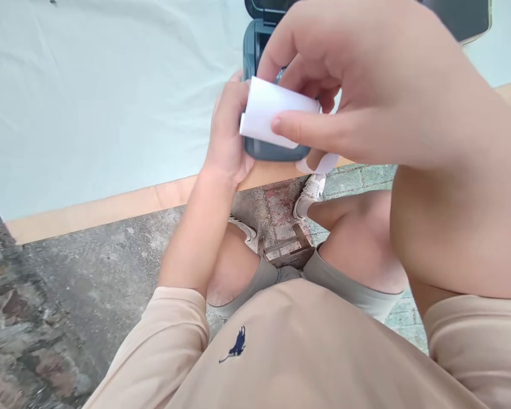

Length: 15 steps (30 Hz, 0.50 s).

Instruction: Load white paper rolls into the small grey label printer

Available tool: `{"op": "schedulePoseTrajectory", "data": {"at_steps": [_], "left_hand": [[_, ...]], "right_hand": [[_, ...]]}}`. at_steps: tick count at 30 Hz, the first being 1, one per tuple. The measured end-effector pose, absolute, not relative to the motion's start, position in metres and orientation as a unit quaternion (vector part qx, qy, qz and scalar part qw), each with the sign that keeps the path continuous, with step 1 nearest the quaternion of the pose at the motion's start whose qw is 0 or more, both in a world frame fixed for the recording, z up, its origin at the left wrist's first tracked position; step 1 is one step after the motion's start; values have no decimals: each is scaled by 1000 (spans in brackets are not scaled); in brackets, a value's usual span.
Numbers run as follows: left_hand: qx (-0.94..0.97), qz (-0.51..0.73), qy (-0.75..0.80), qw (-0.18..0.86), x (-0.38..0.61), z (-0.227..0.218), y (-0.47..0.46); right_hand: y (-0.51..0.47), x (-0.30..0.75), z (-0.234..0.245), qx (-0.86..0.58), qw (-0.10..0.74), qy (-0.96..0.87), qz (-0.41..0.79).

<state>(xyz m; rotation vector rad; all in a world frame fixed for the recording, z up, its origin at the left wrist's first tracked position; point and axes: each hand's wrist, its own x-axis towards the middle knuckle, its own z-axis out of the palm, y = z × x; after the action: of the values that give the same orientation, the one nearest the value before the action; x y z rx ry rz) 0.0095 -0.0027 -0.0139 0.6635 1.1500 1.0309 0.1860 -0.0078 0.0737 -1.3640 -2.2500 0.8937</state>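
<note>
My left hand (225,136) is wrapped round the left side of a dark grey handheld device (255,57), holding it over the table edge. My right hand (366,85) pinches a white roll of paper (272,111) between thumb and fingers, right in front of the device's lower part. A loose curl of white paper (319,165) hangs below the roll. The device's middle is hidden behind the roll and my fingers.
A pale cloth (89,96) covers a wooden table (111,204) whose edge runs across the view. Below are my knees, white shoes (309,196) and a stone floor (89,267). A dark flat object (468,20) lies at the top right.
</note>
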Motion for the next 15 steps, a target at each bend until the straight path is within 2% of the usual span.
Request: {"op": "schedulePoseTrajectory", "data": {"at_steps": [2,4,12,15], "left_hand": [[306,480,459,682,11,-11,-2],[318,490,414,698,12,-7,-1],[275,490,392,729,10,-3,-1],[242,498,397,732,9,-5,0]], "right_hand": [[-5,155,95,-517,64,-829,202],[-3,146,102,-539,18,-831,137],[22,148,80,-570,57,-815,91],[27,149,81,-536,114,-831,92]]}}
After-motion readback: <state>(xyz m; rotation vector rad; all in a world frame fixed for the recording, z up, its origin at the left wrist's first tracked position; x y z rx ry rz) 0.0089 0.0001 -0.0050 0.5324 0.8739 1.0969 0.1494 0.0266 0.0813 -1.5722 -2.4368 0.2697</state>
